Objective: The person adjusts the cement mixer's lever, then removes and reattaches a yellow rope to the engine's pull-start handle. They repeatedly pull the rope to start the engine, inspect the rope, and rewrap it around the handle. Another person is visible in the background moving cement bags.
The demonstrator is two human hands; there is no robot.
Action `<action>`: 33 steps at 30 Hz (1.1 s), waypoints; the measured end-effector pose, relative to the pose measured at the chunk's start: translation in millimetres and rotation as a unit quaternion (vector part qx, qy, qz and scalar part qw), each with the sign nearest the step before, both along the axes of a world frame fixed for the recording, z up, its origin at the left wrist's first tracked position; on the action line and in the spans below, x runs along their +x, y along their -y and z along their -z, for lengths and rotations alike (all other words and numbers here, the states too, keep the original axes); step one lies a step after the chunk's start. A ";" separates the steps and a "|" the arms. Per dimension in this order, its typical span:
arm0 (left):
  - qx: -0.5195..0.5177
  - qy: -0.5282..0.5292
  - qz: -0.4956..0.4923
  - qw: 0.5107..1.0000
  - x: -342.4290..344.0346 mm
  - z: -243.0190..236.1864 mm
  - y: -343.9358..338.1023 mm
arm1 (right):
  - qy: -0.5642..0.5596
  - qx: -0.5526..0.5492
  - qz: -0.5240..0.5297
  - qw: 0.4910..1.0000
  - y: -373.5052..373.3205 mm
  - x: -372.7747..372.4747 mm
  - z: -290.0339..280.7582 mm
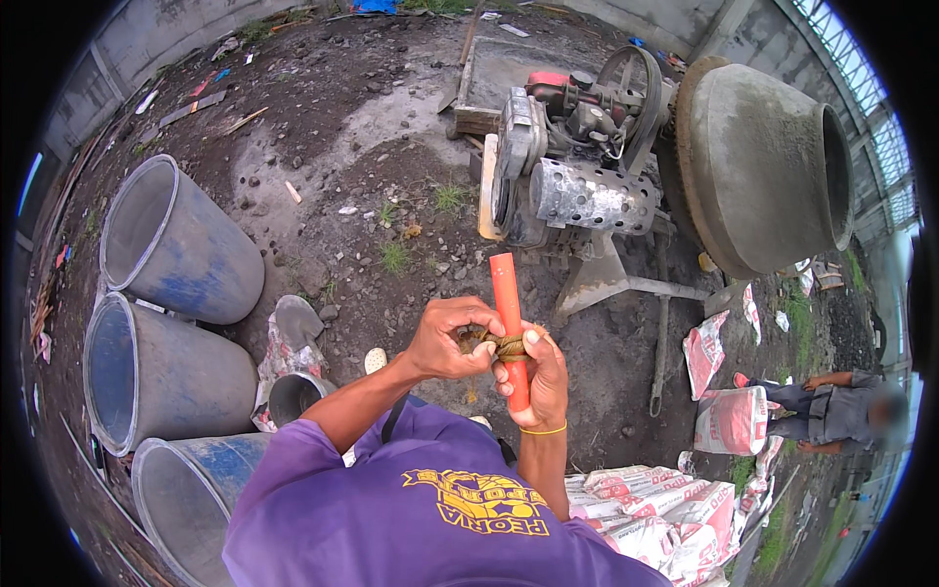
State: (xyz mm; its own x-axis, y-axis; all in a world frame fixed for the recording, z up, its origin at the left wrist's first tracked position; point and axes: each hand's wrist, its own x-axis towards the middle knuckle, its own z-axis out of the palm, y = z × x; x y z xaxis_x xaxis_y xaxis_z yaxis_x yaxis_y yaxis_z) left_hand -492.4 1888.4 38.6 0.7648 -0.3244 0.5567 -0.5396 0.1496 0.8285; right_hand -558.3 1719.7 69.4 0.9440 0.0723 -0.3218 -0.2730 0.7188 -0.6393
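Observation:
An orange pipe (505, 286) stands tilted in front of my chest, its upper end leaning slightly left. Several turns of brownish rope or cord (512, 348) wrap around its middle. My right hand (543, 380) is closed around the lower half, with the thumb beside the windings. On the other side, my left hand (452, 336) is closed on a loop of the same rope, close against the pipe. Its fingers partly hide the rope's loose part. A yellow band circles my right wrist.
A concrete mixer (758, 166) with an engine (587, 122) stands ahead to the right. Large blue-grey drums (181, 377) line the left, near a shovel blade (297, 321). Cement bags (665, 509) lie at lower right; another person (839, 411) is beyond them. Stony dirt covers the ground.

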 end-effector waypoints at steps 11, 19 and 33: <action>0.011 0.008 -0.069 0.998 123.4 13.3 -220.1 | 0.032 0.081 -0.096 0.992 -209.5 149.4 27.9; 0.116 0.134 -0.124 0.976 202.3 -62.0 -322.2 | 0.227 -0.208 -0.095 0.947 -304.8 230.5 -22.0; 0.279 0.132 -0.059 0.949 419.1 -65.2 -334.6 | 0.045 0.013 -0.092 0.995 -334.5 437.5 4.4</action>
